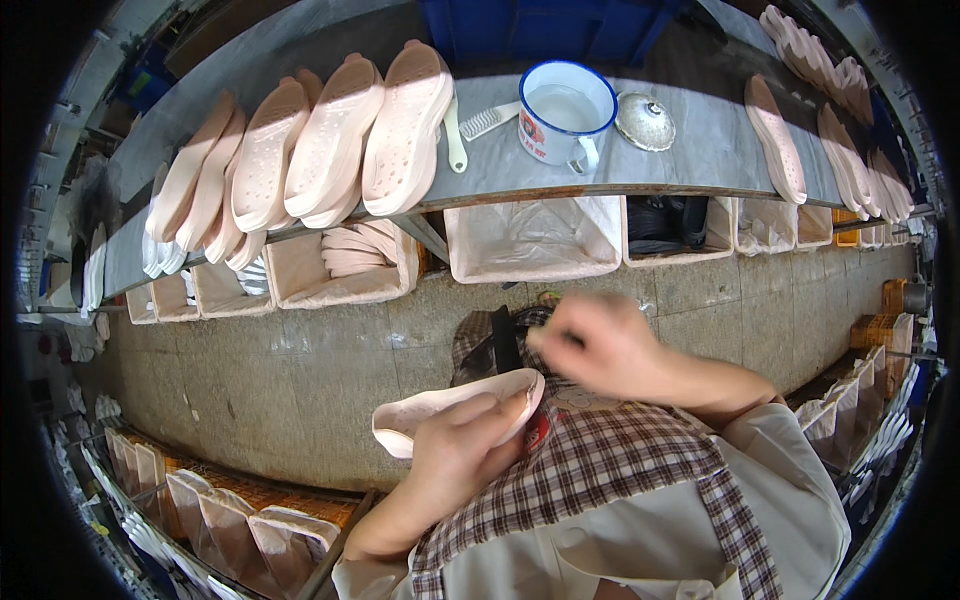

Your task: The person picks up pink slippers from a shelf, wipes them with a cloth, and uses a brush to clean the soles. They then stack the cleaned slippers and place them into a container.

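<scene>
A pale pink shoe sole [403,415] with a raised rim is gripped in my left hand [462,438], in front of my checked apron. My thumb presses near the end of it closest to my body. To the right and a little above hovers my right hand [598,345], apart from the sole, blurred by motion. Its fingers are curled in toward the thumb; whatever they may pinch cannot be made out. A dark upright strip [505,338] shows just left of that hand.
On the grey workbench [470,185] ahead lean several pink soles [405,130]. Beside them are a pale-handled brush [488,122], a white enamel mug [566,115] with a blue rim, holding liquid, and its lid [645,121]. Lined bins [535,240] stand underneath; more bins [290,540] sit behind at left.
</scene>
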{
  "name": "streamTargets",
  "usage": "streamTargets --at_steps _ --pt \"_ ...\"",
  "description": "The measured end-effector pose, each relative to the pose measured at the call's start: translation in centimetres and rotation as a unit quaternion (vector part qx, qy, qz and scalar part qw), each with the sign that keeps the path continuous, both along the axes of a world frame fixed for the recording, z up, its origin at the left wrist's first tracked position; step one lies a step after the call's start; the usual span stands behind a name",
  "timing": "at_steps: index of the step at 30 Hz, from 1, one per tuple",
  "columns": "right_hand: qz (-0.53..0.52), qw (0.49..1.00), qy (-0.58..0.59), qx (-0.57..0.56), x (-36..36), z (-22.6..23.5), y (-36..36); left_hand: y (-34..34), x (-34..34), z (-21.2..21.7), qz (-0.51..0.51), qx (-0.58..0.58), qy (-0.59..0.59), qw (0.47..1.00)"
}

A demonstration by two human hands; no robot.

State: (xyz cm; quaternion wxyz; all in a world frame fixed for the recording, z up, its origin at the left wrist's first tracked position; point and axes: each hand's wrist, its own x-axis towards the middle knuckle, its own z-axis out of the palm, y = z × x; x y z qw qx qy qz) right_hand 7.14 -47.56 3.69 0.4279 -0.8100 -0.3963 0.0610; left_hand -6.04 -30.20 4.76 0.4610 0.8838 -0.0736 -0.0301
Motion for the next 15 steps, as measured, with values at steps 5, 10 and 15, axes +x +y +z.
streamTargets --at_steps 5,10,15 --pt "-0.111 0.99 0.091 0.015 5.1 -2.8 1.2 0.5 -0.2 0.3 0.057 -0.022 -0.01 0.998" --pt "-0.088 0.987 -0.056 -0.125 9.4 -5.1 5.1 0.8 -1.0 0.4 0.099 -0.039 0.0 0.994" --pt "-0.145 0.937 -0.216 -0.234 11.2 -5.1 9.0 1.5 -2.0 0.0 0.127 -0.047 0.029 0.99"
